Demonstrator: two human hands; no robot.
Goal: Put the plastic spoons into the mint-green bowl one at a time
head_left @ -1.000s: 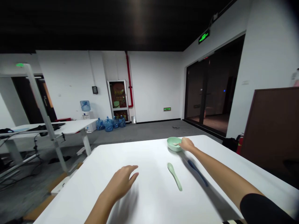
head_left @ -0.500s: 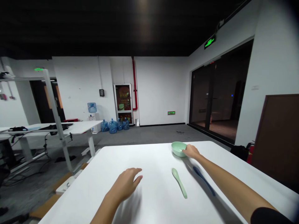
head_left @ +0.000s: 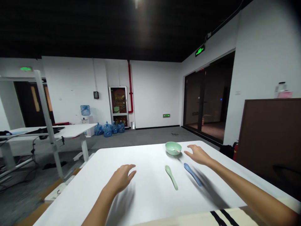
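A light green bowl (head_left: 171, 150) stands upright near the far edge of the white table (head_left: 148, 197); a small pale thing, perhaps a spoon, lies inside it. Just right of the bowl and apart from it is my right hand (head_left: 198, 154), open, thumb and fingers spread. My left hand (head_left: 122, 179) hovers over the table's left half, open and holding nothing. Between the hands lie a light green spoon (head_left: 171, 177) and, to its right, a blue spoon (head_left: 192, 174), both slanting toward me.
A cream cloth with black stripes (head_left: 188, 219) shows at the near edge. Beyond the table are another white desk (head_left: 77, 129) with a metal frame, blue water bottles (head_left: 107, 129) on the floor, and a brown cabinet (head_left: 270, 138) at right.
My right hand has let go of the bowl's rim and drawn away to its right. The view has turned rightward, and the striped cloth has come into sight.
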